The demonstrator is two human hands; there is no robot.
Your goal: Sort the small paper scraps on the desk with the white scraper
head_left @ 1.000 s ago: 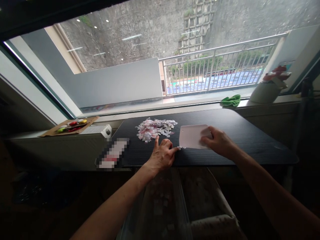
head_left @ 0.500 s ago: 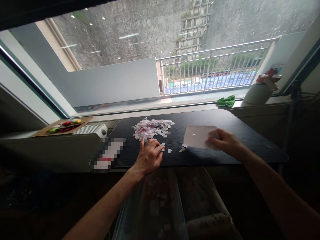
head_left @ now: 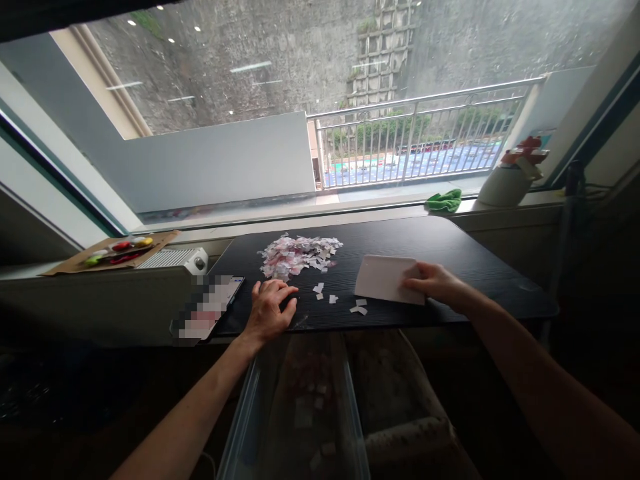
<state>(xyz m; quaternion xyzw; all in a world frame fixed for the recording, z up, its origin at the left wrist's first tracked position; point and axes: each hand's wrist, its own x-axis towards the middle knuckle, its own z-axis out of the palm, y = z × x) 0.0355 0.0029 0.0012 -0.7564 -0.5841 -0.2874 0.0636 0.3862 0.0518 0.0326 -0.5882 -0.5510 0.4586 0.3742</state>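
Note:
On the dark tabletop (head_left: 400, 233), a heap of small paper scraps (head_left: 297, 255), mostly white with some pinkish, lies toward the back left. My left hand (head_left: 271, 307) rests palm down just in front of the heap, its fingers bent and apart, with nothing visible in it. Several loose scraps (head_left: 333, 299) lie to the right of that hand. My right hand (head_left: 437, 285) grips the right end of a flat pale rectangular card (head_left: 383, 277), thumb toward me. The card is tilted over the table, close to a few scraps (head_left: 359, 307) at its lower left corner.
A phone-like device (head_left: 227, 303), partly blurred out, lies at the table's left edge. Below the front edge stands a clear plastic bin (head_left: 356, 413) with paper pieces inside. A green cloth (head_left: 444, 200) and a whitish container (head_left: 505, 183) stand on the window sill.
My left hand has drawn left, away from the loose scraps, and its fingers have spread. The card in my right hand sits slightly lower and more to the left. The view has shifted a little.

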